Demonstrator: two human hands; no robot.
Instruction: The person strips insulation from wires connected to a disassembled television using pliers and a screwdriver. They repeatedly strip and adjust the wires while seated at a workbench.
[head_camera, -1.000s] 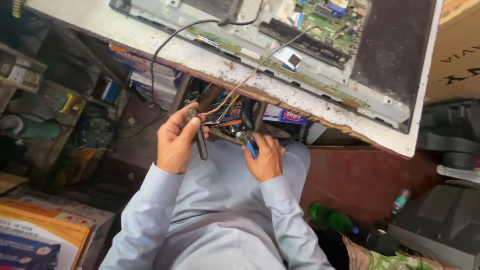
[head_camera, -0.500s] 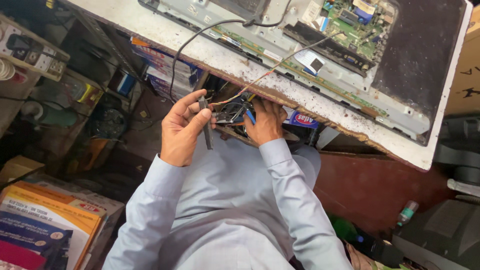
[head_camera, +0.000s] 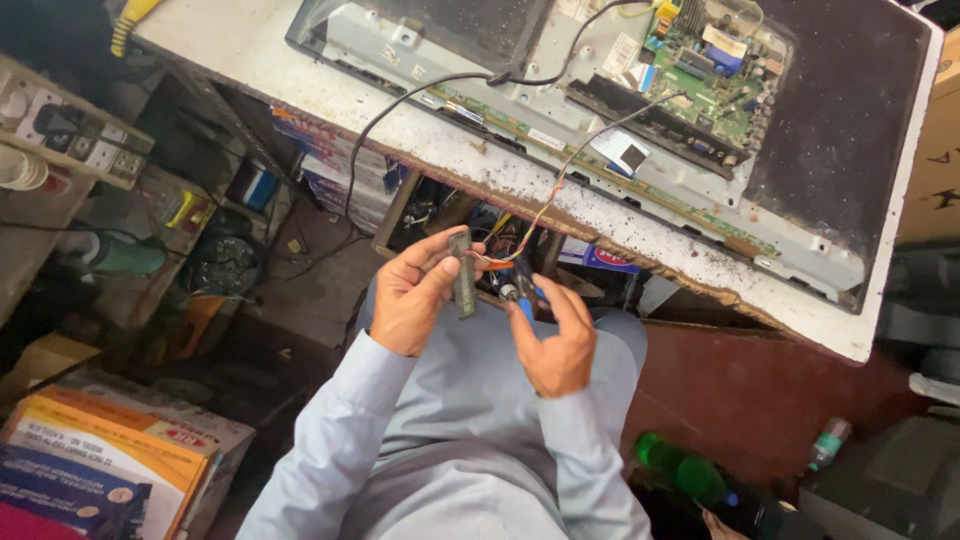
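While both hands work low over the lap, below the tabletop edge, this is how it all sits:

Left hand: the left hand (head_camera: 415, 300) is curled closed around a small narrow circuit strip (head_camera: 461, 273), thumb on one side and fingers on the other. It's held upright and turned toward the face, probably so the end with the wires is easy to see.

Right hand: the right hand (head_camera: 555, 340) is mostly closed around a blue-handled tool (head_camera: 521, 300), looks like small pliers or cutters, can't tell which. Its tip points at the strip, right where the wires meet it.

Wire bundle: a thin bundle of coloured wires (head_camera: 560, 185) runs from the strip up over the tabletop edge to the green main board (head_camera: 712, 70). It hangs with slack, which is likely why the strip can come down to lap level.

Opened TV: a flat-panel TV (head_camera: 640, 130) lies face down on the tabletop (head_camera: 250, 55) with the back off, so the boards are exposed. A black cable (head_camera: 400, 105) loops off it and drops over the edge.

Under the tabletop: a tangle of loose wires and parts, too dark to sort out.

Around: cardboard boxes (head_camera: 110, 460) at lower left, a green bottle (head_camera: 685, 470) on the floor at right.
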